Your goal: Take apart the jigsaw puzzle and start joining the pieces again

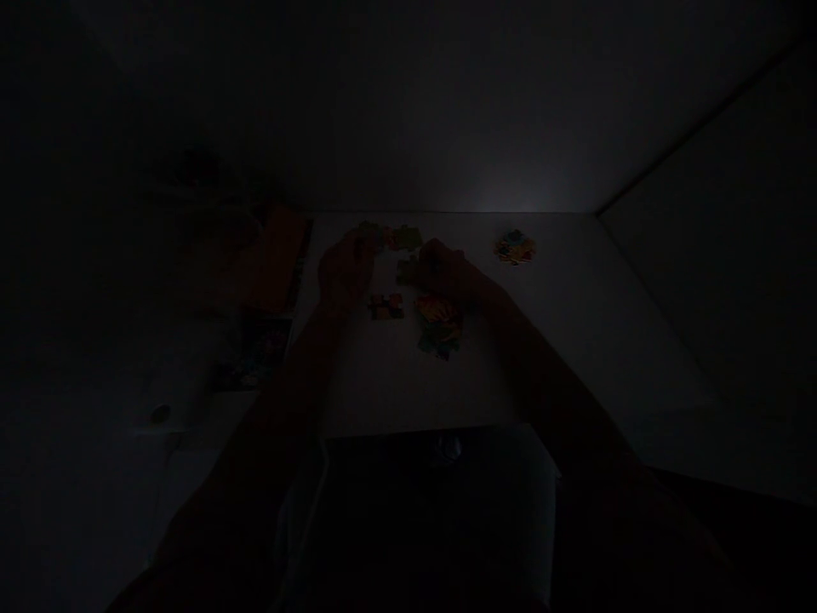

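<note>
The scene is very dark. My left hand (345,271) is a dim shape with its fingertips at a group of joined jigsaw pieces (396,237) on a white table (511,340). My right hand (443,271) rests over or beside a dull piece (406,271), but the darkness hides its grip. Below the hands lie a small joined section of pieces (386,306) and a colourful heap of pieces (439,327). Another loose cluster of pieces (514,248) sits farther right.
An orange flat box or lid (268,255) and a dark picture card (252,353) lie along the table's left side. A small round object (160,414) lies farther left. A wall rises behind the table and along its right side.
</note>
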The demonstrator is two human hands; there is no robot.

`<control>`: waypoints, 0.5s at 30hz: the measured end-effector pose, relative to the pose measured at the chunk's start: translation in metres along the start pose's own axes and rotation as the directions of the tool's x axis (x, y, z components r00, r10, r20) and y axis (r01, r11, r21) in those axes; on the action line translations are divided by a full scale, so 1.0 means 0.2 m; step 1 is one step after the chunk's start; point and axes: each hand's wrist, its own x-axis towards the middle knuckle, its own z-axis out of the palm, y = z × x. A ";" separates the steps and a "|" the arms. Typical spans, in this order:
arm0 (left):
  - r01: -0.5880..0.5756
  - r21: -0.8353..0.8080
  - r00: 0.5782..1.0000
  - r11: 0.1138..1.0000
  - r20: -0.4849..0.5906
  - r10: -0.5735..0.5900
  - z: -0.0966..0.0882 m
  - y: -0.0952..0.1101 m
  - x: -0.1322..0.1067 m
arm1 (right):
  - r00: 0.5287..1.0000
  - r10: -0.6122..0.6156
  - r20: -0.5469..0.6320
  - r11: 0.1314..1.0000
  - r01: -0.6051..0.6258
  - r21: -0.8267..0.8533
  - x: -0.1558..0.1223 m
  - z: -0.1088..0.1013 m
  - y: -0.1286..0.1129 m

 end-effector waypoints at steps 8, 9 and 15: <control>-0.016 0.005 1.000 1.000 -0.022 0.017 0.01 -0.02 0.00 | 0.931 -0.274 0.242 0.960 0.249 0.126 -0.18 -0.12 -0.26; -0.028 0.006 0.999 1.000 -0.021 0.028 0.02 -0.03 0.00 | 0.944 -0.256 0.209 0.967 0.250 0.055 -0.21 -0.12 -0.28; -0.056 -0.015 0.998 0.998 -0.026 0.055 0.06 -0.04 0.02 | 0.972 -0.126 0.196 0.918 0.190 -0.349 -0.52 0.08 -0.26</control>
